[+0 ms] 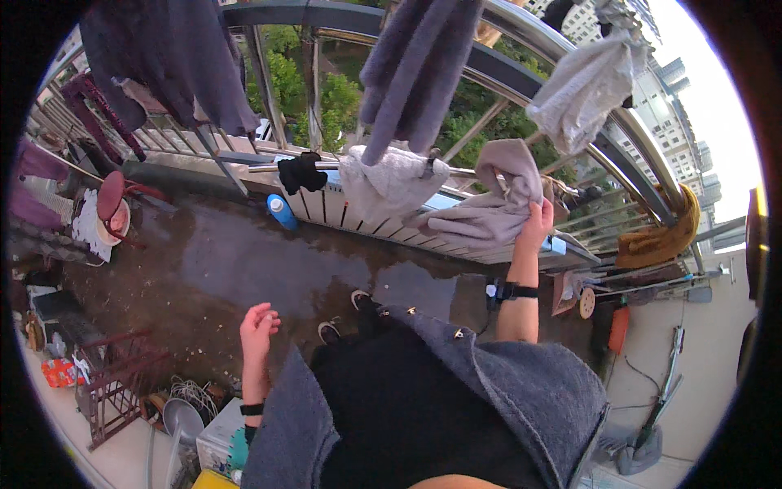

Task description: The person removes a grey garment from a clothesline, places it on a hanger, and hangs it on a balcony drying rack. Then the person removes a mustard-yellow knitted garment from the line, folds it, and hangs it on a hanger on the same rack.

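My right hand is closed on the edge of a pinkish-grey fleecy garment, which hangs bunched over a metal rail in front of me. Its far end folds upward in a loop, and its exact kind is hard to make out. Just left of it a white fluffy garment drapes over the same rail, beside a small black cloth. My left hand hovers over the wet floor, away from the laundry, its fingers loosely bent and holding nothing.
Hanging overhead along the balcony railing are a purple-grey garment, a dark garment and a white cloth. A blue bottle stands by the white slatted unit. Behind my left side are a dark red rack and a pan.
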A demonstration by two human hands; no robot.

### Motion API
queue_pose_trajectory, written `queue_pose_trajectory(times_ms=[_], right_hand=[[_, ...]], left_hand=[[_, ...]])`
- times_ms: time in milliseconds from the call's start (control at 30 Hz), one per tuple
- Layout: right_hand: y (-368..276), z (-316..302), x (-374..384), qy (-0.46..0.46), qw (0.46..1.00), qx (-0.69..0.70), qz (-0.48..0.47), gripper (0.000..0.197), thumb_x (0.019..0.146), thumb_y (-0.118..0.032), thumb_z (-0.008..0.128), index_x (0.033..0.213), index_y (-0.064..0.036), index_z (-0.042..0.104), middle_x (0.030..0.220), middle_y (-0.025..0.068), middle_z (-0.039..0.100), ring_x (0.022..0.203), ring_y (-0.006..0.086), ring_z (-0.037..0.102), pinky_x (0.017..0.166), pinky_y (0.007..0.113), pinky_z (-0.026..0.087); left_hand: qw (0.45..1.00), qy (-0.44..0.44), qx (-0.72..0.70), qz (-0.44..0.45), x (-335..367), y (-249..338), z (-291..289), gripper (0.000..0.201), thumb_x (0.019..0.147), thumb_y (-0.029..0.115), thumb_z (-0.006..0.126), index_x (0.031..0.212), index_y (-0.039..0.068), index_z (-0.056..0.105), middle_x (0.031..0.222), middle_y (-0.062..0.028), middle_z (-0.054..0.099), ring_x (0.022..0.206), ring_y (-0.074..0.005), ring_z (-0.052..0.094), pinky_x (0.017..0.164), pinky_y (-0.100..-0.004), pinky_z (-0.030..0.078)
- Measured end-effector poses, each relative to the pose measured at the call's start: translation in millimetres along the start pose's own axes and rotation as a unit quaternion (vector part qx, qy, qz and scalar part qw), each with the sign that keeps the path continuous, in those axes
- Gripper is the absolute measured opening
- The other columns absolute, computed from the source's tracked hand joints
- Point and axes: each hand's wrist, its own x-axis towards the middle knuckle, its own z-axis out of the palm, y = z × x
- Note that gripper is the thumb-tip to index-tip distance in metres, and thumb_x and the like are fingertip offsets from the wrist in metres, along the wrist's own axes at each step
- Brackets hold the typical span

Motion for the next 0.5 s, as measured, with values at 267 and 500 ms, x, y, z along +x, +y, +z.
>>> queue_pose_trajectory(times_ms=[267, 500], right_hand=[[-167, 33, -88, -0.260, 0.903, 0.329, 0.090, 0.051, 0.079, -0.018, 0.050, 0.125, 0.0037, 0.046, 0.114, 0.0171, 0.059, 0.104, 0.0278, 0.059, 0.090, 0.039, 0.050], [-227, 148, -191, -0.520, 0.777, 0.320, 0.153, 0.041, 0.075, -0.018, 0.058, 0.111, -0.0005, 0.052, 0.106, 0.0125, 0.061, 0.097, 0.0213, 0.061, 0.087, 0.034, 0.050]], left_hand=[[0.955, -0.201, 0.144, 0.163, 25, 99, 28, 0.038, 0.084, 0.005, 0.062, 0.122, 0.005, 0.054, 0.099, -0.0050, 0.063, 0.089, -0.0129, 0.060, 0.076, -0.0265, 0.049], [0.905, -0.286, 0.019, 0.315, -15, 176, 49, 0.059, 0.082, 0.011, 0.068, 0.135, 0.006, 0.043, 0.117, -0.0071, 0.056, 0.104, -0.0151, 0.054, 0.082, -0.0285, 0.048]])
